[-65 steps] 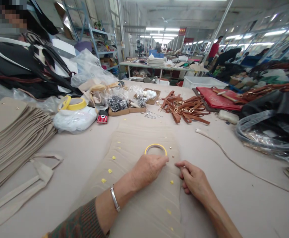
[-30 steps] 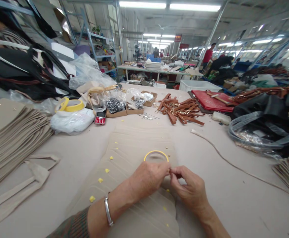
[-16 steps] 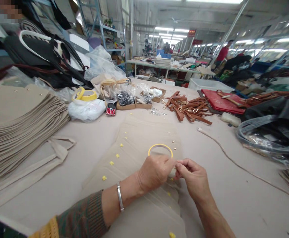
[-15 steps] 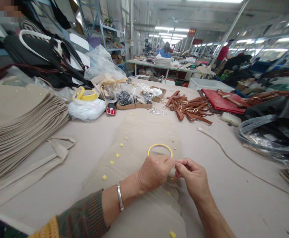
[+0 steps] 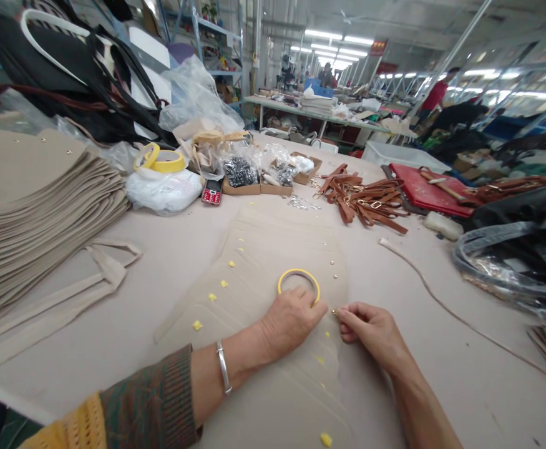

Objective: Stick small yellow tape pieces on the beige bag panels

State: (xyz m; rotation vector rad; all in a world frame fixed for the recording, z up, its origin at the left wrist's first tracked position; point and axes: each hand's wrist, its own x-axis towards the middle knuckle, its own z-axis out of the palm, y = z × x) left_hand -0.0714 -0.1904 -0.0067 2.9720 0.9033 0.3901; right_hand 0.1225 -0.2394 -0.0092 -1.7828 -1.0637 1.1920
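Observation:
My left hand is closed around a thin roll of yellow tape, just above a layered stack of beige fabric panels. My right hand is in a pinch at the stack's right edge. Its fingertips meet a small gold-coloured metal rivet; whether they grip it or something smaller cannot be made out. More rivets line that edge further away. Small yellow tape pieces dot the left edge of the layers, and a few show along the right edge nearer to me.
Left stands a thick pile of beige panels with a fabric strap beside it. Tape rolls, a red phone and brown leather straps lie at the back. A thin cord crosses the right side.
My hands have moved apart: the left, with the tape roll, shifted slightly left, and the right slightly right. A rivet now shows between them. The camera view has tilted a little.

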